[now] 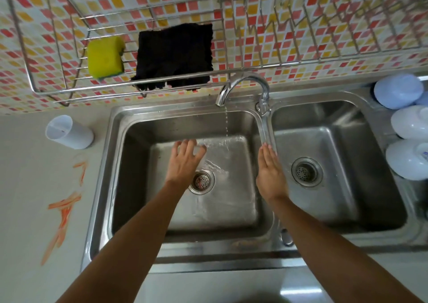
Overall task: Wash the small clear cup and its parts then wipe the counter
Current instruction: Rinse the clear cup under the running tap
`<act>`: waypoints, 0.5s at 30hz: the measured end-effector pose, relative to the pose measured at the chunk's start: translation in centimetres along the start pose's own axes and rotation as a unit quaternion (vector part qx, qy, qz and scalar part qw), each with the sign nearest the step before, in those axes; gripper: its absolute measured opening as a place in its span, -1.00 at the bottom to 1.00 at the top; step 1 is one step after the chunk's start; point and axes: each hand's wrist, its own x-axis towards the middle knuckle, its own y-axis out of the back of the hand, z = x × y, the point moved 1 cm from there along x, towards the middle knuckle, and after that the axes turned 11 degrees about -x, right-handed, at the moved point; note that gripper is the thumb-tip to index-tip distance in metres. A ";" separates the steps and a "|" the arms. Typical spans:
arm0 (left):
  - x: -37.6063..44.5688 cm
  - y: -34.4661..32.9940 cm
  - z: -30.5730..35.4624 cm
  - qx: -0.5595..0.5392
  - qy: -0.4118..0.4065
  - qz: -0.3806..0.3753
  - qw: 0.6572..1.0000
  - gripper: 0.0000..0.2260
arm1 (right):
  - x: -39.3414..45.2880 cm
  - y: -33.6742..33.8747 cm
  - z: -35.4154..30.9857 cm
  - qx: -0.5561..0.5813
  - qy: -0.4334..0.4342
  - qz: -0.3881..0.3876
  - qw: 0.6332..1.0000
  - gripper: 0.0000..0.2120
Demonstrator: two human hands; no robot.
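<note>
My left hand [183, 161] reaches into the left sink basin [139, 140], its fingers curled over a small clear cup [202, 152] that is mostly hidden beneath them. A thin stream of water falls from the faucet [245, 82] just right of that hand. My right hand [269, 170] is held flat with straight fingers by the divider between the basins and holds nothing. A larger translucent cup [69, 132] lies on its side on the counter left of the sink. Orange smears [66, 207] streak the counter [27, 187].
A wire rack on the tiled wall holds a yellow sponge [105, 57] and a black cloth [173, 57]. The right basin [335, 140] has only its drain. Three upturned white bowls [410, 122] sit on the sink's right ledge.
</note>
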 end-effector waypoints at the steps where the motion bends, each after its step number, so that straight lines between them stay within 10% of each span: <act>1: -0.1 0.0 -0.1 0.022 -0.020 0.007 1.000 -0.38 | 0.0 0.0 0.0 -0.004 -0.001 -0.004 1.000 -0.32; 15: -2.6 -0.7 -1.1 0.163 -0.146 0.093 0.971 -0.42 | 0.0 0.1 0.0 0.012 -0.005 -0.045 0.999 -0.32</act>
